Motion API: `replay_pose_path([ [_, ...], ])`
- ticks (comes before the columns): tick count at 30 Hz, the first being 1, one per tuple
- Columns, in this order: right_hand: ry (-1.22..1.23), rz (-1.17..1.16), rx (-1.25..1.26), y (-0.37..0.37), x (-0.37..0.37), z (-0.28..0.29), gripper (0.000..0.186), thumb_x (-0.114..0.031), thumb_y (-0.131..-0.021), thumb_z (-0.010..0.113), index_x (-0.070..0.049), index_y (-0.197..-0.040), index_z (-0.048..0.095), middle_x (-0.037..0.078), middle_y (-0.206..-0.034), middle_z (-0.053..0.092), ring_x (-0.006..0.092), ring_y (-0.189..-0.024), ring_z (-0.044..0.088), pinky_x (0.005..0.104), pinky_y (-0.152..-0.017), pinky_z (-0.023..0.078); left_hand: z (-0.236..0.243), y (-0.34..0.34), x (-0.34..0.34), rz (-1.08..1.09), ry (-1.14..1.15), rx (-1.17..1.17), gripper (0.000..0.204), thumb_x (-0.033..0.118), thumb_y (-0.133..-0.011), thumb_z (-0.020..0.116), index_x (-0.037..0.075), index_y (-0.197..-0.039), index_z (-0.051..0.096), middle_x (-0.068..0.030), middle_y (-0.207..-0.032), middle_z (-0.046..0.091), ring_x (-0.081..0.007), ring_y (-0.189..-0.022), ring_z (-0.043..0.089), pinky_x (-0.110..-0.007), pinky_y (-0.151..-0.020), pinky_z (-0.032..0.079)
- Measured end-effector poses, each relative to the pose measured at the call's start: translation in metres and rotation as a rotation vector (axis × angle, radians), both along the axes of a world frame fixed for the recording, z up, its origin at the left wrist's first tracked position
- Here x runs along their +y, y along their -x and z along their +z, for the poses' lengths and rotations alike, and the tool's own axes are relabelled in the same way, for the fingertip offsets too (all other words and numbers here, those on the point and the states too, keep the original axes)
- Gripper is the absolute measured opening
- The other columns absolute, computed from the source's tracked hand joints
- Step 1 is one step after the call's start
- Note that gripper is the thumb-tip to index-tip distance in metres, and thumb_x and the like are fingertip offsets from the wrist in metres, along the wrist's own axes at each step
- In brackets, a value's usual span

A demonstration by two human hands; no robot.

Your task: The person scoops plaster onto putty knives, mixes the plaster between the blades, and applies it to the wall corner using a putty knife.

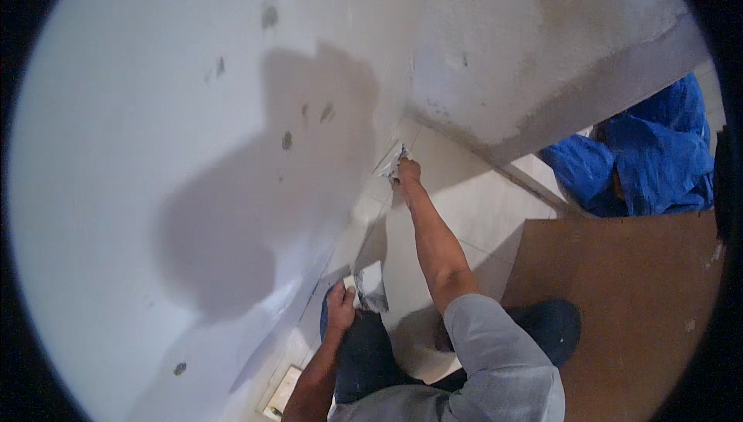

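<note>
Stretched forward, my right hand (406, 170) is closed on a flat scraper (389, 160), whose blade lies at the foot of the white wall (116, 174), near the corner. Lower down, by my left knee, my left hand (342, 304) grips a putty board (371, 286) smeared with white and grey material. A pale object (414, 352), partly hidden and too unclear to name, sits between my legs. Dark patches mark the left wall. The pale floor tiles (457, 174) run beneath my right arm up to the corner.
A low wall section (526, 50) with a stained lower edge meets the left wall. Beyond it at the right lies a crumpled blue tarp (642, 159). A brown board (627, 298) covers the floor at my right. A shallow pale box (282, 391) stands at lower left.
</note>
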State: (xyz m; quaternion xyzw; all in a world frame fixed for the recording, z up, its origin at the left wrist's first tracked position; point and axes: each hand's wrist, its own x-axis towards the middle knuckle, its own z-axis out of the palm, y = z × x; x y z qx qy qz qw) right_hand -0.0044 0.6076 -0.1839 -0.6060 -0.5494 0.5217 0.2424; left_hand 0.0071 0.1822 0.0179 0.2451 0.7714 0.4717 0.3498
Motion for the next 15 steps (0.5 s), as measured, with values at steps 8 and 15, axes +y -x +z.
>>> replay_pose_path([
  [8, 0.18, -0.16, 0.145, 0.048, 0.053, 0.105, 0.04, -0.035, -0.098, 0.052, 0.003, -0.107, 0.063, 0.014, -0.099, 0.066, 0.0259, -0.083, 0.064, 0.0433, -0.064, 0.051, 0.006, 0.005, -0.008, -0.019, 0.054, 0.068, 0.026, 0.018, -0.095, 0.055, -0.001, -0.112, 0.059, -0.0172, -0.092, 0.066, -0.0347, -0.086, 0.064, -0.04, -0.078, 0.049],
  [15, -0.15, -0.236, 0.409, 0.072, 0.026, 0.314, 0.046, -0.035, -0.1, 0.051, 0.008, -0.092, 0.065, 0.017, -0.089, 0.067, 0.0259, -0.078, 0.061, 0.0405, -0.072, 0.048, 0.021, 0.007, -0.014, 0.114, -0.023, -0.04, 0.023, 0.019, -0.092, 0.058, -0.002, -0.101, 0.059, -0.0191, -0.08, 0.063, -0.0335, -0.074, 0.064, -0.041, -0.07, 0.049],
])
